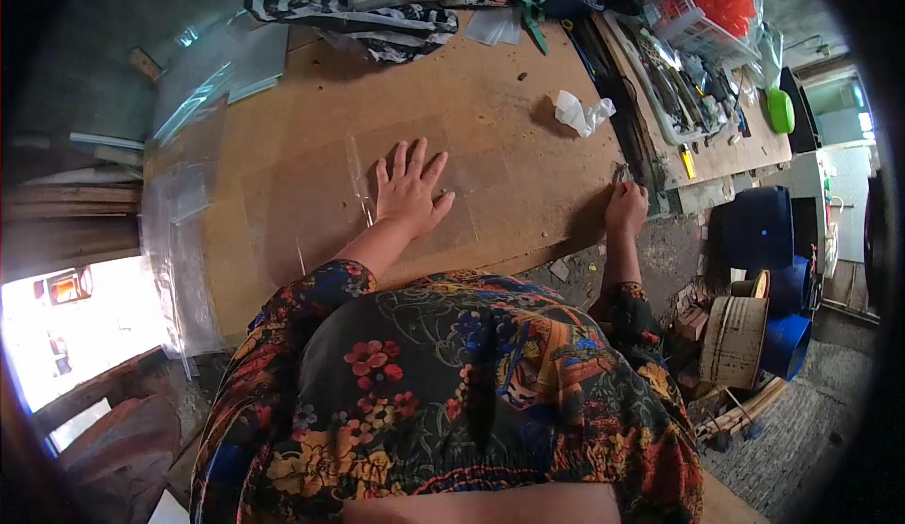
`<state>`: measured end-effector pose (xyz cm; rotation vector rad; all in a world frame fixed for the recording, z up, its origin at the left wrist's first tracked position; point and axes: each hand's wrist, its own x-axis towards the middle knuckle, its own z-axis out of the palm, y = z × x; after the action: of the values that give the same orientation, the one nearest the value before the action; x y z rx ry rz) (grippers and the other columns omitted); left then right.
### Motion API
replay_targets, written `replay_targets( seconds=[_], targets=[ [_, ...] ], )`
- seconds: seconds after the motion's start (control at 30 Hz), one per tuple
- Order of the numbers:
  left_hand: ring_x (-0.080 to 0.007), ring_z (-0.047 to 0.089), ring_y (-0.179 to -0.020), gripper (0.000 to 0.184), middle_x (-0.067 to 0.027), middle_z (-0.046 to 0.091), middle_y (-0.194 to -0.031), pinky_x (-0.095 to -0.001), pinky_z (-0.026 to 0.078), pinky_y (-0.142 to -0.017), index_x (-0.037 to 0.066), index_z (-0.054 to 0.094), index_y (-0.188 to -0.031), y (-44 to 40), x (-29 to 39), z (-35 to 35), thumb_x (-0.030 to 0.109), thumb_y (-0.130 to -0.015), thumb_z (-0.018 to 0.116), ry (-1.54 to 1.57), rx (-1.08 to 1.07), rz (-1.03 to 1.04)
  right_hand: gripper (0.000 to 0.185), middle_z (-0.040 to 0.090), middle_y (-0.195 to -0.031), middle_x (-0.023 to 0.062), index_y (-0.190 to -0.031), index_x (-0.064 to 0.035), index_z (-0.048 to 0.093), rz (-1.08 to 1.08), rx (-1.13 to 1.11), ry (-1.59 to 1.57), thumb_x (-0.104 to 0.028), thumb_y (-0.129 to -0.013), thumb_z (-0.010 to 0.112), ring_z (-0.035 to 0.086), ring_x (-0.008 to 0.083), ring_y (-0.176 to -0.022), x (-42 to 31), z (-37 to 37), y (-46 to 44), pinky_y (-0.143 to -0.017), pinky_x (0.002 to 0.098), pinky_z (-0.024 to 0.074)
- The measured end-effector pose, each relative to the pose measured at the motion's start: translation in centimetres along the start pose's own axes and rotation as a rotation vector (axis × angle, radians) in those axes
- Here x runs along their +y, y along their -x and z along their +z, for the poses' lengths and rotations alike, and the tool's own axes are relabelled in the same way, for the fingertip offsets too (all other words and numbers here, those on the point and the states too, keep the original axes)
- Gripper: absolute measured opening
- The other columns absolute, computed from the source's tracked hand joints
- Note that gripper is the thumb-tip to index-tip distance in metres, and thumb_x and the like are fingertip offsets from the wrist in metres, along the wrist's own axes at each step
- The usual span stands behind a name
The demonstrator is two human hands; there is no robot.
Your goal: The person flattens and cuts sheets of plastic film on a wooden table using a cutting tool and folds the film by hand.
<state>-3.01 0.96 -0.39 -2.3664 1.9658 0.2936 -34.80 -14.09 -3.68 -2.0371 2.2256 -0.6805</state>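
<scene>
My left hand (411, 190) lies flat with its fingers spread on a clear plastic sheet (306, 180). The sheet is thin and see-through, so its edges show only faintly against the brown wooden board (368, 95) under it. At the right edge of the board, my right hand (627, 208) is closed in a pinch. Something small and greyish shows at its fingertips, too small to name. Beyond that hand sits a crumpled white tissue (582, 114).
More clear sheets (203, 100) lie along the left side. A striped black-and-white cloth (377, 29) is at the back. To the right are a tray of tools (674, 90), a yellow lighter (687, 161), a basket with a red bag (702, 10) and blue tubs (757, 227) on the floor.
</scene>
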Motion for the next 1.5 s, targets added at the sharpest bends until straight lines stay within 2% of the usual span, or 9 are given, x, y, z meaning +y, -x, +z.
replay_targets(
  seconds=[0.1, 0.2, 0.27, 0.33, 0.4, 1.2, 1.33, 1.43, 1.5],
  targets=[
    [-0.03, 0.008, -0.132, 0.06, -0.008, 0.011, -0.144, -0.0517, 0.01, -0.104, 0.022, 0.024, -0.137, 0.0, 0.0, 0.2, 0.047, -0.084, 0.04, 0.019, 0.017, 0.004, 0.013, 0.056, -0.088, 0.014, -0.088, -0.0059, 0.059, -0.017, 0.127, 0.005, -0.016, -0.082, 0.053, 0.054, 0.0317, -0.085, -0.3, -0.7, -0.2, -0.072, 0.0392, 0.0434],
    [-0.0299, 0.008, -0.132, 0.06, -0.0075, 0.011, -0.144, -0.0517, 0.01, -0.104, 0.022, 0.025, -0.136, 0.0, 0.0, 0.3, 0.047, -0.084, 0.041, 0.032, 0.037, 0.001, 0.007, 0.056, -0.082, 0.0138, -0.086, -0.003, 0.056, -0.453, 0.172, -0.263, -0.005, -0.08, 0.052, 0.053, 0.0306, -0.077, -3.3, -1.5, 1.3, -0.067, 0.035, 0.0436],
    [-0.03, 0.008, -0.132, 0.06, -0.0074, 0.012, -0.144, -0.0518, 0.01, -0.104, 0.022, 0.026, -0.136, 0.2, -0.1, 0.4, 0.047, -0.084, 0.042, 0.043, 0.048, 0.002, 0.009, 0.056, -0.08, 0.0148, -0.089, -0.0036, 0.055, -0.393, -0.188, -0.524, -0.008, -0.082, 0.053, 0.054, 0.0325, -0.074, -5.0, 2.0, 4.0, -0.065, 0.0363, 0.0438],
    [-0.03, 0.009, -0.132, 0.06, -0.0073, 0.012, -0.144, -0.0518, 0.01, -0.104, 0.023, 0.026, -0.136, 0.0, -0.1, 0.2, 0.047, -0.083, 0.043, 0.049, 0.061, 0.003, 0.01, 0.057, -0.081, 0.0153, -0.089, -0.0043, 0.055, -0.659, -0.242, -0.406, -0.012, -0.083, 0.051, 0.055, 0.0351, -0.074, -10.2, -0.7, 6.6, -0.064, 0.0386, 0.0446],
    [-0.0297, 0.009, -0.132, 0.062, -0.0069, 0.009, -0.144, -0.0524, 0.011, -0.104, 0.023, 0.023, -0.137, 0.1, 0.0, -0.3, 0.045, -0.083, 0.045, 0.047, -0.003, -0.005, 0.014, 0.057, -0.083, 0.0143, -0.088, -0.0052, 0.054, -0.722, -0.352, -0.41, -0.018, -0.085, 0.049, 0.056, 0.0342, -0.076, -12.4, -0.2, 7.9, -0.065, 0.0409, 0.0453],
    [-0.0289, 0.007, -0.133, 0.066, -0.0061, 0.008, -0.145, -0.052, 0.012, -0.104, 0.023, 0.023, -0.137, 0.2, -0.1, -0.5, 0.043, -0.08, 0.052, 0.067, -0.025, -0.011, 0.01, 0.058, -0.082, 0.0127, -0.086, -0.0063, 0.055, -0.816, -0.352, -0.36, -0.015, -0.083, 0.052, 0.056, 0.0331, -0.075, -14.0, 1.6, 8.7, -0.065, 0.0411, 0.0456],
    [-0.029, 0.008, -0.133, 0.065, -0.0066, 0.009, -0.144, -0.0521, 0.012, -0.104, 0.023, 0.023, -0.137, 0.2, 0.0, -0.6, 0.044, -0.081, 0.05, 0.049, -0.021, -0.006, 0.014, 0.057, -0.084, 0.014, -0.088, -0.0057, 0.055, -0.786, -0.389, -0.341, -0.019, -0.084, 0.051, 0.055, 0.034, -0.078, -13.8, 1.5, 8.8, -0.068, 0.0397, 0.0459],
    [-0.0295, 0.008, -0.132, 0.063, -0.0072, 0.01, -0.144, -0.0523, 0.011, -0.104, 0.023, 0.023, -0.137, 0.1, -0.1, -0.3, 0.046, -0.083, 0.046, 0.026, -0.019, -0.004, 0.012, 0.058, -0.08, 0.0115, -0.088, -0.0041, 0.055, -0.674, -0.234, -0.49, -0.015, -0.084, 0.051, 0.057, 0.0287, -0.075, -12.6, 2.0, 8.5, -0.066, 0.0355, 0.0464],
    [-0.03, 0.008, -0.132, 0.062, -0.0075, 0.01, -0.144, -0.0524, 0.011, -0.104, 0.022, 0.021, -0.137, 0.1, -0.1, 0.0, 0.047, -0.084, 0.042, 0.015, 0.007, 0.003, 0.009, 0.055, -0.076, 0.0069, -0.09, -0.0026, 0.053, -0.061, -0.291, -1.095, -0.008, -0.085, 0.05, 0.055, 0.0182, -0.072, -11.1, 1.9, 7.9, -0.064, 0.0285, 0.0453]
  ],
)
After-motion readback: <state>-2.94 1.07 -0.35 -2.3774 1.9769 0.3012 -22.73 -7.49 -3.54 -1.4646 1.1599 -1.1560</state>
